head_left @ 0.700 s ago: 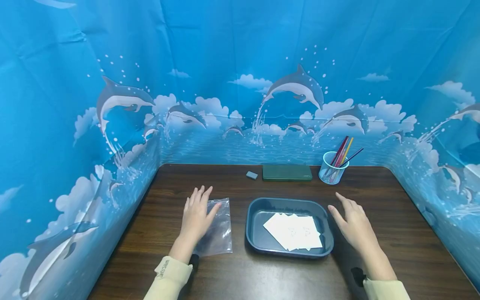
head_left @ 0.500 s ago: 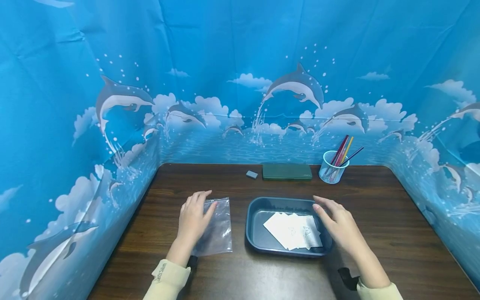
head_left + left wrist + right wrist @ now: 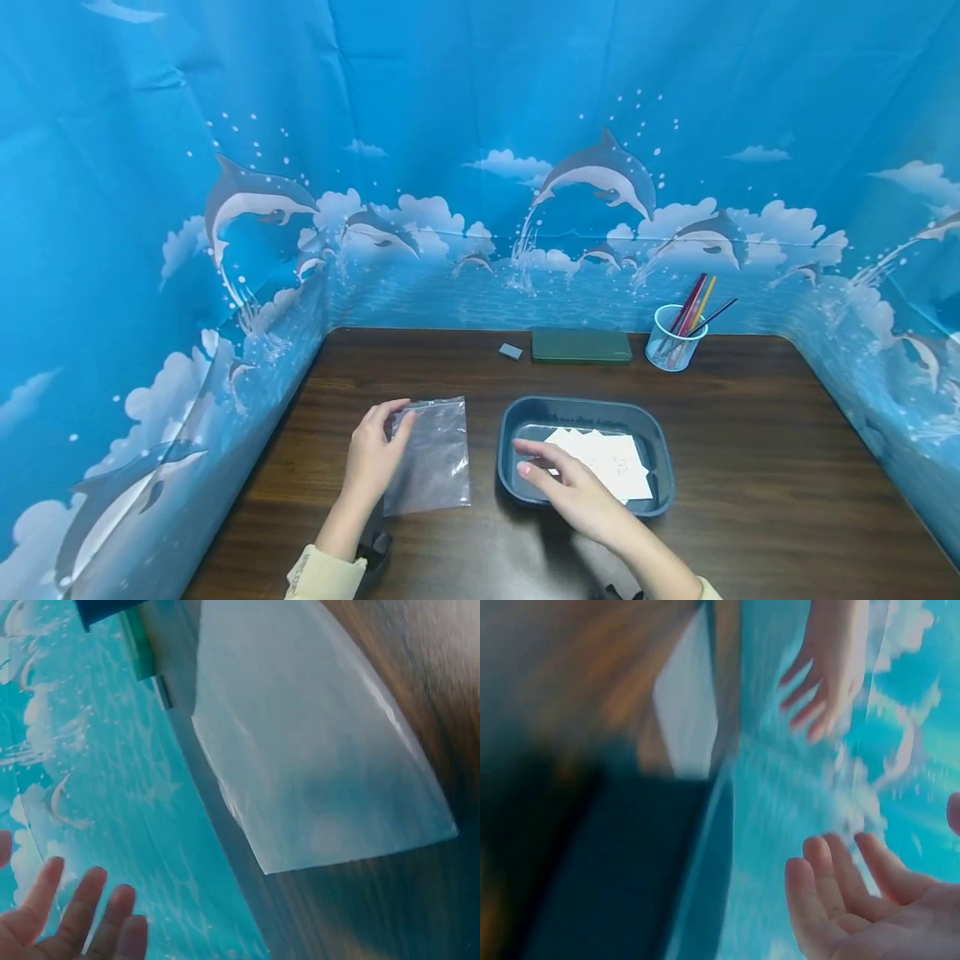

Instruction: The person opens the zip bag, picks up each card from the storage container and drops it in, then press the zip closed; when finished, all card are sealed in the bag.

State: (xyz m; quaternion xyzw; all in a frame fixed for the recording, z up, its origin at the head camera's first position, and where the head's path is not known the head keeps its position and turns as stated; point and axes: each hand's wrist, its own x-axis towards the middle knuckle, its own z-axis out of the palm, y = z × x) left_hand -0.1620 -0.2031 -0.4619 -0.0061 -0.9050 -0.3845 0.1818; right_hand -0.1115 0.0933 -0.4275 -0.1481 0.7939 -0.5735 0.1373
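A clear zip-top plastic bag lies flat on the dark wooden table. My left hand hovers at its left edge, thumb and fingers apart with nothing between them. In the left wrist view the fingers are spread, well away from the bag. Over the front left part of a dark blue tray is my right hand, its fingers extended and holding nothing. White cards with faint drawings lie overlapping in the tray, partly covered by that hand in the head view.
Behind the tray sit a small grey-blue eraser and a dark green flat case. A light blue mesh cup holds several pencils at the back right. A dolphin-printed curtain surrounds the table's back and sides.
My right hand has swept left from the tray's right side across to its front left. The left hand has drawn slightly back toward me and left, off the bag. Bag and tray stay put.
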